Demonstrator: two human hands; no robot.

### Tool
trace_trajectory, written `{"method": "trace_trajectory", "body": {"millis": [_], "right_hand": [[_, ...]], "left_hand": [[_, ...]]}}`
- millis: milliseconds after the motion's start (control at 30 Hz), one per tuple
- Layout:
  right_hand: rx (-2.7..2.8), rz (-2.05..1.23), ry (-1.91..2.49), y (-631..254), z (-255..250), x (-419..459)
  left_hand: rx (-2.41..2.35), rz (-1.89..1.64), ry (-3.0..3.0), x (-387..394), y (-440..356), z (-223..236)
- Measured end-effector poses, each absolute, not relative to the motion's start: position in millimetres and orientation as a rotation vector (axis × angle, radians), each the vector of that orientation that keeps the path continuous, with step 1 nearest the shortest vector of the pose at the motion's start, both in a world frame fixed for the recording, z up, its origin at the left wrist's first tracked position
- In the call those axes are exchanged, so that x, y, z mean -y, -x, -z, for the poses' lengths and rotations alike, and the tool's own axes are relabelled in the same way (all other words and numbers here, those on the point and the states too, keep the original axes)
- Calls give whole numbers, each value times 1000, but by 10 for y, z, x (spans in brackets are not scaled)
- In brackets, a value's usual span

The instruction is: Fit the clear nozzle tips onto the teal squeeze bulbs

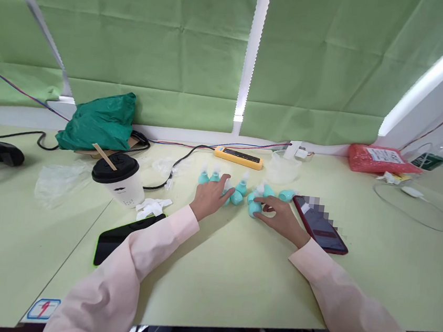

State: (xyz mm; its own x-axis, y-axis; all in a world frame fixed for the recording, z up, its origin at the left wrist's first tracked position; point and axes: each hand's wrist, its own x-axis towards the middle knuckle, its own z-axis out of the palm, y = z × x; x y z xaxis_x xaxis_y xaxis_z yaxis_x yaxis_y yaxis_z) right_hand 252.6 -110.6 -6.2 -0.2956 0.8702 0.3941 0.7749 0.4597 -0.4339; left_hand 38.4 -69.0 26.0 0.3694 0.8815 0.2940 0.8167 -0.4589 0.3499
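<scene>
Head view: your two hands are apart from each other, both over a loose row of small teal bottles (236, 197) with pale, clear tips, at the middle of the desk (233, 283). Your right hand (281, 219) has its thumb and forefinger closed about the front teal bottle (254, 208), the thumb at its near side and the forefinger above; the other fingers are curled behind. Your left hand (212, 199) is palm down, back upward, fingers reaching over a bottle near the middle of the row; whether they grip it is not discernible, as the hand hides the contact.

Both forearms come in from the near edge and angle inward, in pale pink sleeves (170, 234). Beside your right wrist lies a red-edged phone (320, 226), with one teal bottle on its side just beyond the phone's far corner. A green-edged phone (119, 237) lies partly under your left forearm. A yellow power strip (238, 158) lies behind the row.
</scene>
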Motion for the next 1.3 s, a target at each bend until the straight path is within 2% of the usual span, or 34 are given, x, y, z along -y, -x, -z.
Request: {"method": "trace_trajectory", "body": {"millis": [267, 433, 633, 700, 1000, 1200, 1300], "right_hand": [[2159, 105, 1330, -2446, 286, 949], [2195, 186, 1400, -2404, 254, 1017], [1899, 469, 1270, -2382, 140, 1161], [1855, 381, 1131, -2267, 87, 1271], [2150, -619, 1069, -1715, 68, 1673], [2201, -637, 1082, -1753, 144, 1636], [2251, -628, 1071, -1773, 164, 1635]], "left_hand": [[-1387, -981, -2313, 638, -316, -268], [-1210, -1233, -1936, 759, -209, -393], [-975, -1170, -1438, 1073, -44, -419], [-960, -1145, -1367, 1201, -33, -345], [-700, -918, -1263, 1355, -48, -87], [-722, -839, -964, 1242, 11, 27], [-808, -857, -1056, 1215, 55, 9]]}}
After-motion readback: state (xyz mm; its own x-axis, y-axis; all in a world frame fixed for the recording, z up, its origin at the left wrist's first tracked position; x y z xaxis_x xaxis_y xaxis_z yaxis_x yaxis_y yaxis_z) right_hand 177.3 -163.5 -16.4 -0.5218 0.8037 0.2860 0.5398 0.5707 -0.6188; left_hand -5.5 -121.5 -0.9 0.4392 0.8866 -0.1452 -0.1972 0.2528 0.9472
